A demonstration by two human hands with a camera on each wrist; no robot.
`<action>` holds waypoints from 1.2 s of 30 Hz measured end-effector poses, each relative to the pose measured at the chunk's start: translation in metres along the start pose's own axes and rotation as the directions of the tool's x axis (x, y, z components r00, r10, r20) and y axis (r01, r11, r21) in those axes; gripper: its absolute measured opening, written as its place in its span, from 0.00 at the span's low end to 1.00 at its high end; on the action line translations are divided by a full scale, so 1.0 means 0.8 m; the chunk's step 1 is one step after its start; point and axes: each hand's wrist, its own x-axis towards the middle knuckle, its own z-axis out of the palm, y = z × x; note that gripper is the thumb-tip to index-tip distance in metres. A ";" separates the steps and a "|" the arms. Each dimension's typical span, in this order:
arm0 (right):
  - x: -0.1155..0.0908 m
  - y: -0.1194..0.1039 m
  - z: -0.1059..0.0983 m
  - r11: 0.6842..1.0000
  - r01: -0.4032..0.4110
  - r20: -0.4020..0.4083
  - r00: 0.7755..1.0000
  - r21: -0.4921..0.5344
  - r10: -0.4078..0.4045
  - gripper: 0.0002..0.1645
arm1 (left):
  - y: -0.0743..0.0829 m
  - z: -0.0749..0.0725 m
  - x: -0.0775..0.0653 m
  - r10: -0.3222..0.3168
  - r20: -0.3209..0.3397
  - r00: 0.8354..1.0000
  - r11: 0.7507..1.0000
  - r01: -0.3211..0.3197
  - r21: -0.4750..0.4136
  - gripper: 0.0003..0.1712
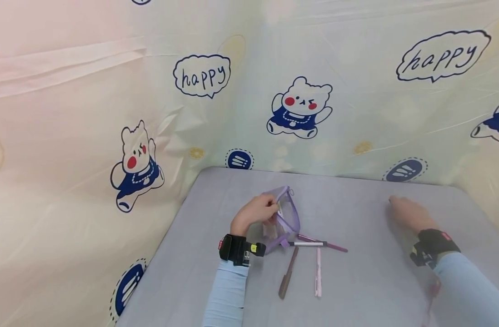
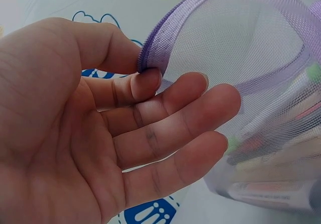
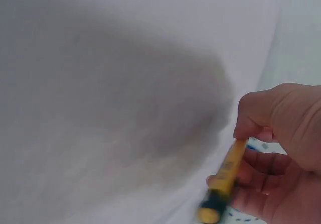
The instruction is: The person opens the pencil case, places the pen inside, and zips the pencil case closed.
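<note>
My left hand [image 1: 255, 212] pinches the zippered rim of a purple mesh pencil case [image 2: 165, 43] between thumb and index finger; the other fingers are loosely extended. Through the mesh, several pens and markers [image 2: 276, 194] show inside. Off to the right, above the table, my right hand [image 1: 411, 215] is blurred in the head view. The right wrist view shows it pinching a slim yellow stick [image 3: 230, 166] with a dark green band near its end, either a pen or a marker; I cannot tell which.
Beside the case's lower edge, a white-and-black pen [image 1: 308, 244] crosses a purple pen [image 1: 335, 247]. A brown pen [image 1: 288, 274] and a pink pen [image 1: 318, 272] lie nearer. A pink, slender item [image 1: 434, 293] lies by the right sleeve. A printed curtain [image 1: 249, 113] stands behind the grey table [image 1: 356, 290].
</note>
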 end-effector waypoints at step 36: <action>0.037 -0.100 -0.015 0.889 -0.029 0.064 0.998 0.457 0.000 0.13 | 0.001 -0.001 -0.002 0.004 -0.001 1.000 1.000 -0.004 -0.001 0.10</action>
